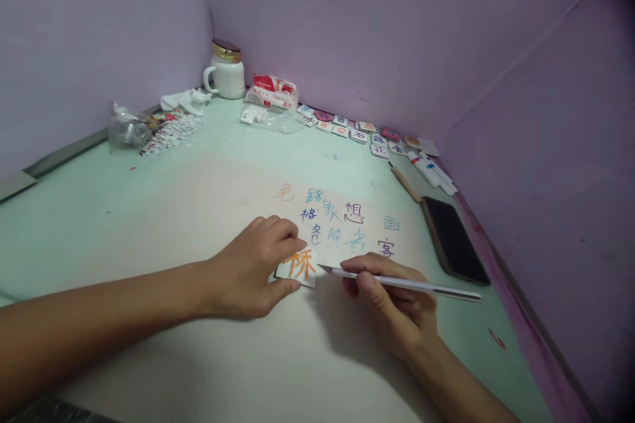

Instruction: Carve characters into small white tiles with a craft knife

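Observation:
Between the thumb and fingers of my left hand (258, 264) is a small white block (301, 264) with an orange handwritten character. The block lies on the table, and the hand covers part of its left side. In my right hand (397, 291) is a slim silver craft knife (397, 279), gripped like a pen. Its pointed blade aims left, close to the block's right edge; whether it touches I cannot tell. Several coloured characters (331, 210) are written on the tabletop just beyond both hands.
Along the back wall stand a lidded white mug (229, 77), a red-and-white packet (272, 92) and several lettered blocks (358, 136). At right lie a phone (454, 238), a wooden-handled tool (405, 184) and white pens (430, 170). Shavings (173, 132) and a clear plastic bag (129, 127) sit at left.

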A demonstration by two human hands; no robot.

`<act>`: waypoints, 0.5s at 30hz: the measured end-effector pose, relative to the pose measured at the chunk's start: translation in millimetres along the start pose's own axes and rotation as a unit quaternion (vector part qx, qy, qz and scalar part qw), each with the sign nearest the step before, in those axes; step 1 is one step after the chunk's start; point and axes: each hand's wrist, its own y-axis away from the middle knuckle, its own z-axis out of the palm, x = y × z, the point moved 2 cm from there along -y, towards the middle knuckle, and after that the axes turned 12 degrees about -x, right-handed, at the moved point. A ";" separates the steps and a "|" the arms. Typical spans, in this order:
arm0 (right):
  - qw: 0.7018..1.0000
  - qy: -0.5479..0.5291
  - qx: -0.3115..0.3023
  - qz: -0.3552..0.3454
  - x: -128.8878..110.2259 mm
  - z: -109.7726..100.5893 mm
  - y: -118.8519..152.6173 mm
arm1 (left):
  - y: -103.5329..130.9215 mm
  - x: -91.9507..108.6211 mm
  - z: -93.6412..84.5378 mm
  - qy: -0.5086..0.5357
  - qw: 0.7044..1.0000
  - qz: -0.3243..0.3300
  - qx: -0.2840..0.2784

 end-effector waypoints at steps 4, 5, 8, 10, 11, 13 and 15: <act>0.998 0.061 -0.024 -0.011 -6.0 1.3 -4.5 | 0.0 -0.1 0.0 -0.001 1.000 -0.001 0.005; 0.996 0.079 -0.028 -0.016 -7.4 1.6 -5.6 | 0.1 -0.3 0.2 -0.002 1.000 -0.001 0.005; 0.993 0.108 -0.035 -0.020 -8.5 2.6 -7.1 | 0.5 -0.6 0.8 -0.004 1.000 -0.001 0.007; 0.993 0.112 -0.040 -0.012 -6.8 3.2 -6.2 | 0.4 -0.5 1.1 -0.003 1.000 -0.002 0.006; 0.993 0.112 -0.045 -0.006 -5.7 3.6 -5.5 | 0.3 -0.3 1.1 -0.003 1.000 -0.001 0.006; 0.992 0.113 -0.055 -0.001 -4.2 4.2 -4.3 | 0.2 0.1 0.9 -0.003 1.000 -0.002 0.006; 0.991 0.115 -0.065 -0.003 -4.1 4.8 -4.4 | 0.0 0.4 0.7 -0.004 1.000 -0.003 0.008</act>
